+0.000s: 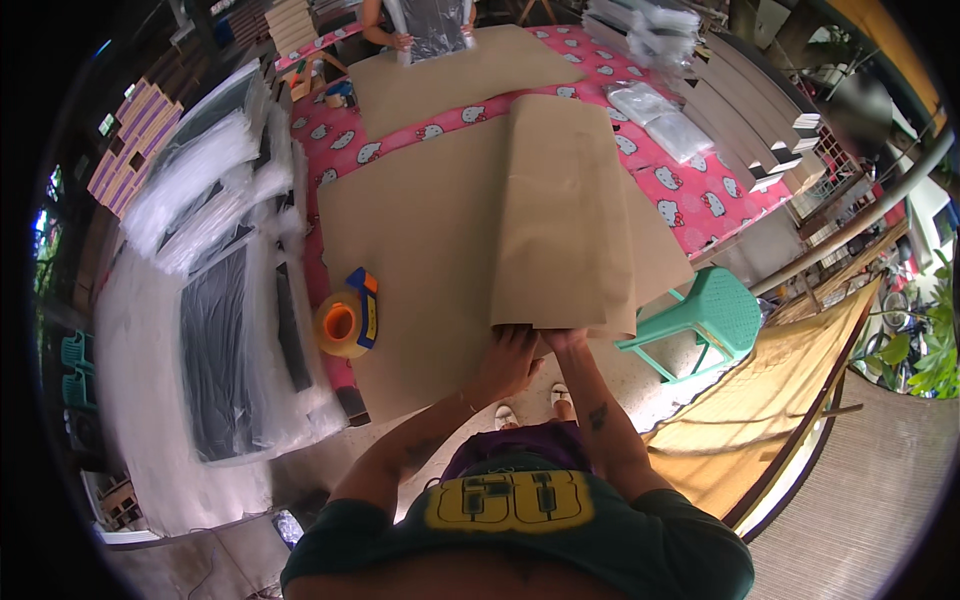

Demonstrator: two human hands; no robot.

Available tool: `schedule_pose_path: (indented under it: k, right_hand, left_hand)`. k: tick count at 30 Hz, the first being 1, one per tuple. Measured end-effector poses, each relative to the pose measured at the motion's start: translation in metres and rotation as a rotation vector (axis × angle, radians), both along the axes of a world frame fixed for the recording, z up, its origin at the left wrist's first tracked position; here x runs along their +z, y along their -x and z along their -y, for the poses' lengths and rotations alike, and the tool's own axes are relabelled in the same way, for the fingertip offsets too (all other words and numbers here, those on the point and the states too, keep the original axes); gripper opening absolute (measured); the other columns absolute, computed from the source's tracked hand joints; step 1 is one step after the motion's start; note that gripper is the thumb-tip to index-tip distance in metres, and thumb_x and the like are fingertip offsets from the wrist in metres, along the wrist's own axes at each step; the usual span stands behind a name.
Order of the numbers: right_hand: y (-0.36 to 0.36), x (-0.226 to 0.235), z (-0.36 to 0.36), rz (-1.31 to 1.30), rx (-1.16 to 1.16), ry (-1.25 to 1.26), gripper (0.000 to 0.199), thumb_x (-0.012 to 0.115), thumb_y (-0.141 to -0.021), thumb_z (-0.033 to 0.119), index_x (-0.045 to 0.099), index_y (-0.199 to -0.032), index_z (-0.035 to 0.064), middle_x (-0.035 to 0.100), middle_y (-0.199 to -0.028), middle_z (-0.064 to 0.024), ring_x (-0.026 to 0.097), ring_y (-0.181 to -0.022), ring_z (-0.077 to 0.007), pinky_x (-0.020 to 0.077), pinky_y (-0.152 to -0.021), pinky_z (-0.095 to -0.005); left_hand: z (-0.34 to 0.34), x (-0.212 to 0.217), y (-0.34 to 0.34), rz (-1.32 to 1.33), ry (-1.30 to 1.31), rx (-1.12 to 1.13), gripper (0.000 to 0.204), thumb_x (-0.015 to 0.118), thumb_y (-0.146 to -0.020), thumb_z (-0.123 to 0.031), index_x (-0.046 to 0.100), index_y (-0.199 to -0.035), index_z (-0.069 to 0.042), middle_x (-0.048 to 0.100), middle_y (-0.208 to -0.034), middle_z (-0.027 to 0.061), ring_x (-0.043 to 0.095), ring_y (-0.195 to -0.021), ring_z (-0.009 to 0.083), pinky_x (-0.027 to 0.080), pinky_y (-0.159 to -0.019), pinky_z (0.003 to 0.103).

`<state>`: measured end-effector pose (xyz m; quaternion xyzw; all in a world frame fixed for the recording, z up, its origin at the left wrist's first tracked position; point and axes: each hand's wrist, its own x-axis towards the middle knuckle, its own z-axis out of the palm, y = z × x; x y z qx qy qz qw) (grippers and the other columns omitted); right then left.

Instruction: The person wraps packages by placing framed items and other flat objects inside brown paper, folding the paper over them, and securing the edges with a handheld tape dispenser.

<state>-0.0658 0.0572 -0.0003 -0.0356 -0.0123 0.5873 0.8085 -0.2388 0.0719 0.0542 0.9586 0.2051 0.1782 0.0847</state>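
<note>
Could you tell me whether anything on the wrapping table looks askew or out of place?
Nothing stands out. The folded brown paper lies slightly angled on the flat sheet, its near edge under the left hand and right hand. The orange tape dispenser sits at the sheet's left edge.

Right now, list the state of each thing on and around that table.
brown paper sheet: flat on the table
folded paper: doubled over, near edge pinched
left hand: pressing the fold
right hand: gripping the fold edge
tape dispenser: resting on its side, untouched
green plastic stool: upright, unoccupied
</note>
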Motion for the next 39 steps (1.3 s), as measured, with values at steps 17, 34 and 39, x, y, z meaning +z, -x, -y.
schedule_pose_path:
  k: [17, 34, 39]
  right_hand:
    - [0.047, -0.014, -0.008, 2.31, -0.044, 1.125, 0.055, 0.069, -0.08, 0.037, 0.058, -0.12, 0.0009, 0.068, -0.102, -0.0195, 0.064, -0.096, -0.0403, 0.0504, -0.081, -0.0507]
    - [-0.043, -0.027, -0.012, 2.227, -0.31, 1.055, 0.06, 0.074, -0.077, 0.038, 0.058, -0.122, 0.0029, 0.062, -0.114, -0.0214, 0.059, -0.107, -0.0404, 0.0467, -0.091, -0.0493]
    - [-0.04, -0.026, -0.01, 2.233, -0.31, 1.026, 0.061, 0.076, -0.076, 0.039, 0.058, -0.123, 0.0035, 0.06, -0.118, -0.022, 0.057, -0.111, -0.0404, 0.0456, -0.093, -0.0489]
  left_hand:
    - [-0.192, 0.059, -0.075, -0.048, 0.448, 0.085, 0.049, 0.029, -0.104, -0.047, 0.061, -0.116, -0.012, 0.066, -0.116, 0.0148, 0.061, -0.109, 0.0366, 0.043, -0.099, 0.044]
    - [-0.112, -0.005, -0.005, 0.117, 0.085, 0.084, 0.024, 0.064, -0.085, -0.02, 0.072, -0.107, -0.013, 0.056, -0.117, 0.0115, 0.049, -0.113, 0.0322, 0.042, -0.096, 0.047]
    - [-0.122, -0.017, 0.002, 0.053, 0.118, 0.103, 0.027, 0.064, -0.084, -0.023, 0.074, -0.109, -0.015, 0.054, -0.119, 0.0151, 0.044, -0.118, 0.0344, 0.033, -0.103, 0.054]
